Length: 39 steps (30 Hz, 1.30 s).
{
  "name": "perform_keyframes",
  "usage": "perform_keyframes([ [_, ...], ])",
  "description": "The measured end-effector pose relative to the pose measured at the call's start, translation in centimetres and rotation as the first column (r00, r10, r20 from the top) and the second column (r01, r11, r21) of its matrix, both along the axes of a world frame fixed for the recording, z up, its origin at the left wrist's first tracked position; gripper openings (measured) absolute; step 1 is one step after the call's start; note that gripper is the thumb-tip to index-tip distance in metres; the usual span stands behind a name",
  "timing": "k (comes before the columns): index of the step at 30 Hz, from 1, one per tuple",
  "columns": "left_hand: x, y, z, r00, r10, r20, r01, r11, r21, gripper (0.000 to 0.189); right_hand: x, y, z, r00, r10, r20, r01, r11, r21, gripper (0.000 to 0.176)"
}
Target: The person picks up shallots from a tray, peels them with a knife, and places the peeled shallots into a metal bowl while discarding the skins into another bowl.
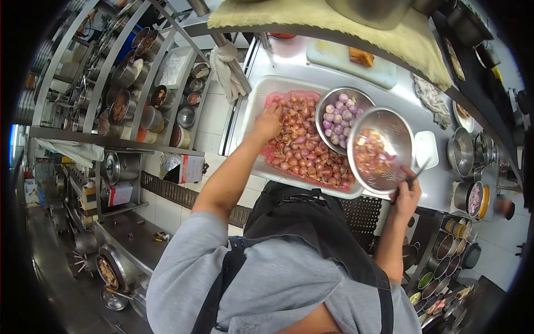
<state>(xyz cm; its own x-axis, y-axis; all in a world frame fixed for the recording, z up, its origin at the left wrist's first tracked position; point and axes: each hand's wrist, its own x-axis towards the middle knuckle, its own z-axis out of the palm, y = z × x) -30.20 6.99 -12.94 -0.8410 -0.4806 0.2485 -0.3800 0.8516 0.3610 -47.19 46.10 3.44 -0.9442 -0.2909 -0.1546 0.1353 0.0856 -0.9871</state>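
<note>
My left hand (270, 121) reaches over the upper left part of a heap of unpeeled shallots (303, 139), its fingers stretched out onto them. The shallots lie on red mesh netting (272, 157) inside a white plastic tub (257, 94). In my right hand (408, 196) is a small knife (414, 179) with a dark handle, its blade pointing up and away. That hand is beside a metal colander (410, 131) with shallot skins (372, 153) in it. Peeled purple shallots (340, 117) fill part of a steel bowl (321, 106), which the colander partly overlaps.
A white cutting board (328, 58) with a brown block (361, 57) lies behind the tub. Right of the colander are a white container (426, 149), a cloth (431, 100) and steel bowls (461, 153). An overhead shelf (267, 16) crosses the top; a rack of pots (119, 106) stands left.
</note>
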Motion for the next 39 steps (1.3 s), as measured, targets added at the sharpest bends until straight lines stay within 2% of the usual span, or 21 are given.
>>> perform_keyframes([
  [3, -0.3, 1.2, 2.7, 0.942, 0.043, 0.334, -0.113, 0.975, 0.193, 0.039, 3.1, -6.2, 1.4, 0.993, 0.108, 0.038, -0.109, 0.994, 0.018, 0.029],
  [6, 2.1, 2.2, 3.4, 0.910, -0.054, 0.411, -0.036, 0.977, 0.208, 0.040, 5.1, -11.7, -0.6, 0.971, 0.236, -0.028, -0.234, 0.971, 0.048, 0.029],
  [7, 3.1, 2.7, 3.9, 0.909, -0.062, 0.412, -0.028, 0.978, 0.208, 0.040, 6.3, -14.0, 0.6, 0.963, 0.267, -0.025, -0.264, 0.961, 0.076, 0.028],
  [9, 4.5, 3.2, 5.4, 0.991, -0.101, 0.087, 0.069, 0.946, 0.317, 0.045, 7.6, -17.4, -1.1, 0.949, 0.298, -0.104, -0.276, 0.944, 0.181, 0.025],
  [10, 4.7, 3.4, 6.8, 0.989, -0.120, 0.084, 0.088, 0.944, 0.318, 0.045, 7.9, -18.7, -2.1, 0.927, 0.334, -0.170, -0.287, 0.925, 0.251, 0.025],
  [12, 5.2, 4.1, 9.1, 0.992, 0.049, -0.116, 0.003, 0.912, 0.410, 0.049, 9.4, -21.0, -2.5, 0.928, 0.327, -0.178, -0.271, 0.921, 0.280, 0.027],
  [13, 6.5, 4.5, 8.6, 0.999, -0.024, 0.021, 0.021, 0.988, 0.155, 0.042, 9.5, -21.4, -3.9, 0.922, 0.344, -0.176, -0.276, 0.905, 0.325, 0.027],
  [14, 7.9, 4.9, 8.4, 0.999, -0.037, 0.026, 0.032, 0.985, 0.171, 0.042, 9.8, -21.4, -4.9, 0.927, 0.336, -0.166, -0.267, 0.903, 0.338, 0.027],
  [16, 9.7, 4.8, 12.2, 0.795, -0.328, 0.510, 0.226, 0.941, 0.252, 0.032, 10.2, -21.9, -6.2, 0.910, 0.378, -0.172, -0.292, 0.876, 0.385, 0.026],
  [18, 12.2, 4.5, 12.0, 0.844, -0.370, 0.387, 0.264, 0.916, 0.301, 0.029, 9.9, -21.7, -7.5, 0.878, 0.441, -0.183, -0.296, 0.804, 0.516, 0.033],
  [19, 13.1, 4.1, 12.0, 0.883, -0.394, 0.254, 0.297, 0.890, 0.346, 0.026, 10.1, -21.6, -6.9, 0.818, 0.530, -0.223, -0.329, 0.749, 0.575, 0.037],
  [20, 13.7, 3.7, 12.0, 0.877, -0.402, 0.261, 0.300, 0.885, 0.356, 0.026, 10.5, -21.4, -6.7, 0.746, 0.618, -0.248, -0.357, 0.686, 0.634, 0.042],
  [22, 13.8, 2.8, 13.6, 0.966, -0.259, 0.025, 0.175, 0.718, 0.673, 0.024, 10.8, -21.0, -6.6, 0.750, 0.625, -0.217, -0.389, 0.681, 0.620, 0.049],
  [24, 13.2, 2.3, 13.7, 0.982, -0.188, 0.024, 0.101, 0.622, 0.777, 0.023, 10.6, -20.9, -4.7, 0.782, 0.615, -0.102, -0.436, 0.657, 0.615, 0.051],
  [26, 12.1, 2.0, 13.2, 0.982, 0.131, -0.133, 0.117, 0.123, 0.986, 0.023, 10.7, -19.7, -3.7, 0.782, 0.596, -0.179, -0.392, 0.695, 0.603, 0.047],
  [28, 10.5, 1.3, 13.8, 0.981, 0.175, -0.079, 0.071, 0.048, 0.996, 0.026, 10.0, -18.2, -4.6, 0.721, 0.544, -0.429, -0.300, 0.803, 0.514, 0.046],
  [30, 9.4, 0.9, 13.6, 0.963, 0.220, -0.156, 0.196, -0.176, 0.965, 0.031, 11.0, -18.0, -3.0, 0.795, 0.523, -0.307, -0.340, 0.803, 0.489, 0.043],
  [33, 8.3, 1.0, 14.3, 0.969, 0.190, -0.157, 0.206, -0.274, 0.939, 0.034, 12.7, -18.2, -2.0, 0.808, 0.563, -0.175, -0.477, 0.799, 0.365, 0.039],
  [34, 8.2, 1.1, 14.5, 0.972, 0.179, -0.150, 0.197, -0.282, 0.939, 0.034, 13.4, -18.8, -0.6, 0.753, 0.581, -0.309, -0.475, 0.805, 0.356, 0.038],
  [36, 8.1, 1.4, 14.7, 0.963, 0.189, -0.190, 0.243, -0.317, 0.917, 0.033, 14.5, -19.2, 0.1, 0.779, 0.623, -0.068, -0.578, 0.756, 0.308, 0.039],
  [39, 8.5, 2.0, 14.9, 0.951, 0.203, -0.232, 0.285, -0.287, 0.914, 0.032, 15.5, -19.9, 1.2, 0.760, 0.650, 0.003, -0.628, 0.733, 0.262, 0.042],
])
